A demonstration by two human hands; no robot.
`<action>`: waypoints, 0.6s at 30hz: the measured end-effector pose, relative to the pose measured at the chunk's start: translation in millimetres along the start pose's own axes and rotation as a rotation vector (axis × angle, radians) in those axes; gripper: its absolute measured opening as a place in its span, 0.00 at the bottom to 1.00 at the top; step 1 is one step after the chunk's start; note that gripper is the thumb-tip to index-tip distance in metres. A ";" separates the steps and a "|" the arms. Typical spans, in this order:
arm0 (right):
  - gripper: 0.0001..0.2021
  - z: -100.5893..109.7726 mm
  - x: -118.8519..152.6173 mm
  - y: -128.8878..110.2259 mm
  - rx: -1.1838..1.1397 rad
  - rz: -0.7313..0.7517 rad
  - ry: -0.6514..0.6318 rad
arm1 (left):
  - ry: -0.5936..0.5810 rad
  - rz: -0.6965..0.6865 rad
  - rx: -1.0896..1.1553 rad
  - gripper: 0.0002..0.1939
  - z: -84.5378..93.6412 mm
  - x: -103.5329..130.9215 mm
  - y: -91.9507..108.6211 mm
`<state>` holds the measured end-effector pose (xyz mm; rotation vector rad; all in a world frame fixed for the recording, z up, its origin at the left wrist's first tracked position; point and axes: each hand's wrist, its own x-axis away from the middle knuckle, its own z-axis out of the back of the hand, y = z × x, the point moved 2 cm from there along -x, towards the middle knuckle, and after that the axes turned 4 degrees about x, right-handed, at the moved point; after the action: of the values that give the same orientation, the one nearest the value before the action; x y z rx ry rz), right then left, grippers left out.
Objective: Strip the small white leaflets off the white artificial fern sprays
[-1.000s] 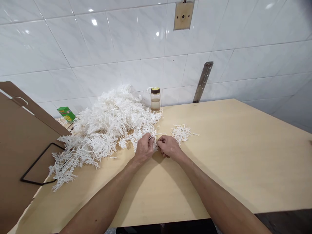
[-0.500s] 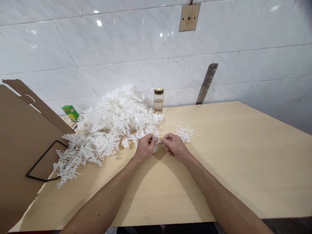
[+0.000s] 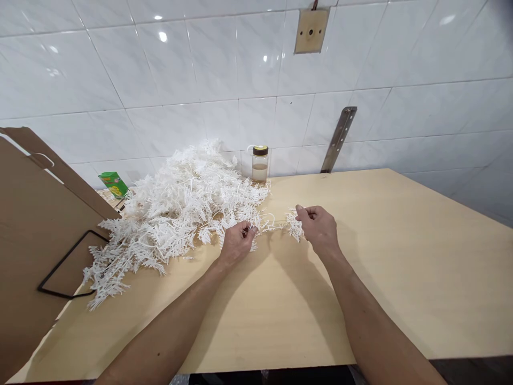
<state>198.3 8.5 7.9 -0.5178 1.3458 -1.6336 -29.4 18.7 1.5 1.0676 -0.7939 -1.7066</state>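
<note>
My left hand [image 3: 237,241] is closed in a pinch on a white artificial sprig [image 3: 264,223], a thin stem with short needle-like leaves that reaches out to the right of the fingertips. My right hand [image 3: 320,230] hovers at a small heap of loose white pieces [image 3: 294,227], partly covering it. Its thumb and forefinger are pressed together; whatever sits between them is too small or hidden to make out. To the left, a large pile of white artificial foliage [image 3: 192,192] spreads over the wooden table [image 3: 401,256], running up behind my left hand.
Behind the pile stands a clear bottle [image 3: 259,170] with a dark lid, close to the tiled wall. A cardboard sheet [image 3: 32,240] and a black wire frame [image 3: 60,267] are at the left, near a green box [image 3: 113,184]. A metal bracket [image 3: 339,140] leans at the wall.
My right hand has moved right, away from my left fingertips, to the small heap of white pieces. My left hand stays nearly in place with the sprig.
</note>
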 end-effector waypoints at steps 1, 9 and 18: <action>0.24 -2.9 4.3 -3.8 0.009 0.024 -0.012 | -0.001 -0.002 -0.002 0.15 -0.1 0.2 0.1; 0.18 -44.0 49.5 -37.9 -0.118 0.179 -0.411 | -0.035 -0.028 -0.026 0.16 -2.7 0.2 -0.9; 0.15 -52.1 45.0 -19.4 0.120 0.004 -0.448 | 0.027 -0.044 -0.056 0.16 -1.8 1.2 1.3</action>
<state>128.1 -2.3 -0.7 -0.7559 0.9117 -1.4728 -27.5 17.0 1.5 1.0745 -0.7058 -1.7381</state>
